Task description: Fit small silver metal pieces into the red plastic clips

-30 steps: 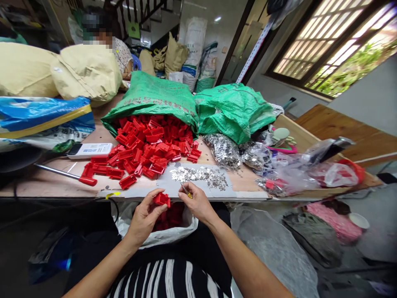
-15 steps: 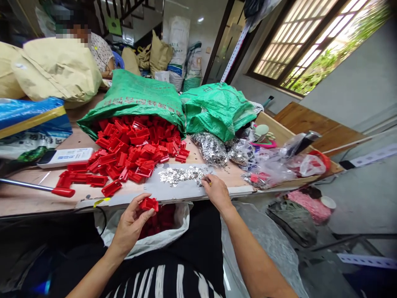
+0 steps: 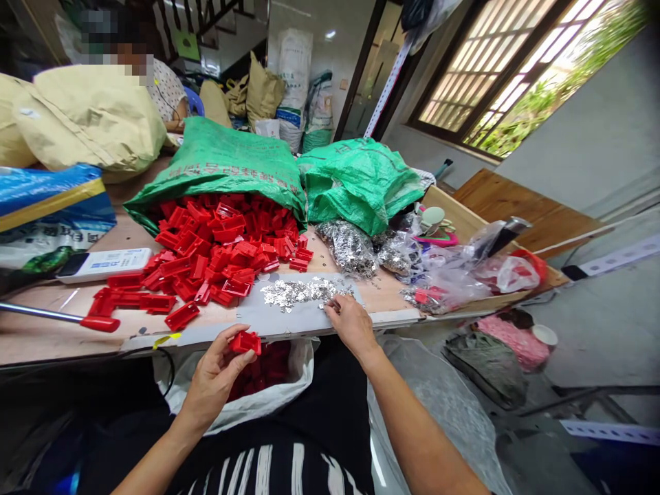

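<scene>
A red plastic part [image 3: 245, 342] is held between the thumb and fingers of my left hand [image 3: 214, 375], over the open white sack [image 3: 296, 392] with more red parts inside. My right hand [image 3: 349, 323] is at the right end of the small silver metal pieces [image 3: 289, 293] on the grey sheet [image 3: 258, 317]. Its thumb and fingertips are pressed together at the pieces; what is between them is too small to tell. A big heap of red parts [image 3: 206, 240] spills out of the green sack [image 3: 237, 155] on the table.
Bags of metal pieces [image 3: 348, 251] and a wooden tray [image 3: 502, 302] of plastic bags lie to the right. On the left are a white device [image 3: 106, 264], a red-tipped metal rod [image 3: 100, 323] and a blue bag [image 3: 56, 206]. A person [image 3: 168, 89] sits behind tan sacks [image 3: 93, 117].
My right hand has shifted slightly left along the silver pieces, its fingertips lower against the sheet. My left hand still holds the red part in nearly the same place.
</scene>
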`<state>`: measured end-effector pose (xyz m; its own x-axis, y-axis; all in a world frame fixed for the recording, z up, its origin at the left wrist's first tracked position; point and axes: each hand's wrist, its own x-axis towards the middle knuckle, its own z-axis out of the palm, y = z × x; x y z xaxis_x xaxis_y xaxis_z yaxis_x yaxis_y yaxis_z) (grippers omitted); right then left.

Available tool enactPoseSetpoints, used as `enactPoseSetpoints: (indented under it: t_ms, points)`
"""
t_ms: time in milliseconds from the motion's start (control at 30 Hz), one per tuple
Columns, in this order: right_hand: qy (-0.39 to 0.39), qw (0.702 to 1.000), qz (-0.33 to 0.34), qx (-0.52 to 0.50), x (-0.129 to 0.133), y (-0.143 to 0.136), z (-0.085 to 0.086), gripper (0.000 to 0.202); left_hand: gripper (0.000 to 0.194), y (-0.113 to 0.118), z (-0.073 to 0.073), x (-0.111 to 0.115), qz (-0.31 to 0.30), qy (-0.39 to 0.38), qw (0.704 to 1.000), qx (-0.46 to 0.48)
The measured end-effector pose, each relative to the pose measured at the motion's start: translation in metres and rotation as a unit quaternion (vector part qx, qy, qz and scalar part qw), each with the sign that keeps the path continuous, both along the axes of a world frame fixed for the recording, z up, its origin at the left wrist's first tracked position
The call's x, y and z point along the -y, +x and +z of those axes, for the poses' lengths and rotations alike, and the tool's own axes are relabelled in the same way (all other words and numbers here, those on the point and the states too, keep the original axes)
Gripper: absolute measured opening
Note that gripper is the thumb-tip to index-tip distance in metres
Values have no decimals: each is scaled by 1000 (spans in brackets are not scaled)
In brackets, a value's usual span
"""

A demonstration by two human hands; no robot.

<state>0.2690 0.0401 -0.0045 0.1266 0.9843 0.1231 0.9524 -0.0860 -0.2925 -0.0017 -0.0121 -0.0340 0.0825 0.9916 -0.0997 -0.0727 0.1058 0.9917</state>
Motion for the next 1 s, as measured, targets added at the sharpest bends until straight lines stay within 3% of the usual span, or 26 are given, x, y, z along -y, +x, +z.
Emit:
enactPoseSetpoints:
  t_ms: [500, 667, 867, 1000]
  points:
    - [-26, 995, 74, -66, 8, 0, 2, 9, 36, 8, 6, -1, -6, 14, 999, 46]
    - [-6, 992, 82, -99, 8, -5, 6, 10, 37, 8, 3, -1, 3, 45, 999, 4]
    - [-16, 943, 191, -273, 21, -40, 26, 8, 36, 10, 2, 0, 9, 95, 994, -54]
    - [-30, 922, 230, -311, 31, -68, 38, 7, 35, 11, 4, 0, 11, 122, 989, -82]
